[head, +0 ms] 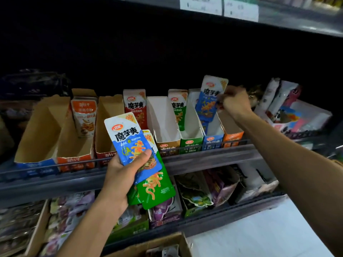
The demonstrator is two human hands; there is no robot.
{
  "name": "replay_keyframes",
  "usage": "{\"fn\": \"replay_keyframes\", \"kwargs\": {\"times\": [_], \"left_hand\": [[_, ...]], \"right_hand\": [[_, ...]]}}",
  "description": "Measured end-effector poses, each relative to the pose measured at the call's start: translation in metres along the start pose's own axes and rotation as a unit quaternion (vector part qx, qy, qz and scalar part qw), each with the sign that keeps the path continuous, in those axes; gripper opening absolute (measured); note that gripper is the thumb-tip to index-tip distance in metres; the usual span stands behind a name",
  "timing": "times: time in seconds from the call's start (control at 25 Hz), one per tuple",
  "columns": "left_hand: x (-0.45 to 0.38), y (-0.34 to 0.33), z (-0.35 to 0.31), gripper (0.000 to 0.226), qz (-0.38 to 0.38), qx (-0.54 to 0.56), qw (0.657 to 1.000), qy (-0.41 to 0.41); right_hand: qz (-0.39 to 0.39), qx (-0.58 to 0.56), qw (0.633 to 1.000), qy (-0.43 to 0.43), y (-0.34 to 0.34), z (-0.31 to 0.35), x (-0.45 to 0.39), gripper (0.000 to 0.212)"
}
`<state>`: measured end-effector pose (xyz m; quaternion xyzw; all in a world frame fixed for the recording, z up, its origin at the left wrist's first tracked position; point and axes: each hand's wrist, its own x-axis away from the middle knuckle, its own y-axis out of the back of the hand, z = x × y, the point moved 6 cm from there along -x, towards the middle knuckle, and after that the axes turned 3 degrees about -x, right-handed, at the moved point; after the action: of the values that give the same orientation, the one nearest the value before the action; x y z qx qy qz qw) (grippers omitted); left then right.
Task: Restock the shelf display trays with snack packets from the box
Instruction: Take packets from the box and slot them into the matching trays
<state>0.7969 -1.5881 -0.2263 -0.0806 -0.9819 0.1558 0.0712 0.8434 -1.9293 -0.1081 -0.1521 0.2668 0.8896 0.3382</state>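
Above the shelf point(204, 160), right hand point(234, 104) pinches an upright blue packet point(208, 102).

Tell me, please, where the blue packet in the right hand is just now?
The right hand pinches the blue packet over the blue-fronted tray, right of centre, between green and orange trays.

Blue packet point(210, 98) stands tilted in blue-fronted tray point(213, 140); blue and green packets point(146, 164) fanned.

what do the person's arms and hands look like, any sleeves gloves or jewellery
Both are bare: the left hand and right hand wear no gloves, and no rings show. Both forearms are uncovered right to the frame edge, with no sleeve, watch or bracelet in view.
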Motion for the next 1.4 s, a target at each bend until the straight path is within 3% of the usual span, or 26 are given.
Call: {"fn": "replay_keyframes", "kwargs": {"times": [0.12, 0.2, 0.28, 0.36, 0.52, 0.64, 0.72, 0.84, 0.92, 1.0, 1.08, 1.2, 1.32, 1.4], "left_hand": [[0.003, -0.004, 0.002, 0.028, 0.012, -0.001, 1.000, 0.003], [0.004, -0.004, 0.003, 0.034, 0.015, -0.010, 1.000, 0.003], [0.004, -0.001, 0.003, 0.037, 0.016, -0.021, 1.000, 0.000], [0.004, 0.001, 0.002, 0.038, 0.015, -0.026, 1.000, -0.005], [0.005, 0.003, 0.000, 0.036, 0.013, -0.017, 1.000, -0.003], [0.008, 0.004, -0.004, 0.032, 0.012, -0.006, 1.000, -0.004], [0.009, 0.005, -0.005, 0.026, 0.004, 0.001, 1.000, 0.002], [0.011, 0.004, -0.003, 0.028, -0.005, 0.032, 0.999, 0.015], [0.015, 0.003, -0.003, 0.029, -0.005, 0.046, 0.999, 0.017], [0.020, 0.004, -0.005, 0.024, 0.004, 0.010, 1.000, 0.000], [0.028, 0.004, -0.008, 0.029, 0.027, -0.051, 0.998, -0.026], [0.037, 0.004, -0.007, 0.043, 0.072, -0.030, 0.997, -0.018], [0.038, 0.002, -0.007, 0.054, 0.096, -0.009, 0.995, -0.015], [0.038, -0.001, -0.006, 0.054, 0.095, -0.030, 0.995, -0.010]], "right_hand": [[0.066, 0.056, 0.996, -0.001, -0.019, -0.003, 0.008, 0.005], [0.072, 0.085, 0.994, 0.011, -0.022, -0.013, 0.010, 0.017], [0.055, 0.116, 0.992, 0.014, -0.022, -0.023, 0.010, 0.021], [0.017, 0.139, 0.990, -0.020, -0.018, -0.028, 0.013, 0.015], [-0.010, 0.191, 0.978, -0.081, -0.015, -0.038, 0.020, 0.025], [-0.063, 0.206, 0.975, -0.052, -0.006, -0.018, 0.035, 0.024], [-0.069, 0.121, 0.990, 0.012, -0.013, 0.019, 0.069, 0.019], [0.148, -0.044, 0.988, 0.015, -0.067, 0.061, 0.155, 0.013], [0.223, -0.135, 0.965, -0.019, -0.096, 0.073, 0.202, 0.019], [0.207, -0.196, 0.955, -0.078, -0.113, 0.073, 0.218, 0.031], [0.200, -0.179, 0.958, -0.103, -0.122, 0.072, 0.220, 0.045], [0.162, -0.222, 0.954, -0.121, -0.124, 0.072, 0.213, 0.037], [0.110, -0.349, 0.905, -0.215, -0.121, 0.059, 0.205, 0.033], [0.085, -0.364, 0.893, -0.250, -0.119, 0.047, 0.200, 0.033]]}}
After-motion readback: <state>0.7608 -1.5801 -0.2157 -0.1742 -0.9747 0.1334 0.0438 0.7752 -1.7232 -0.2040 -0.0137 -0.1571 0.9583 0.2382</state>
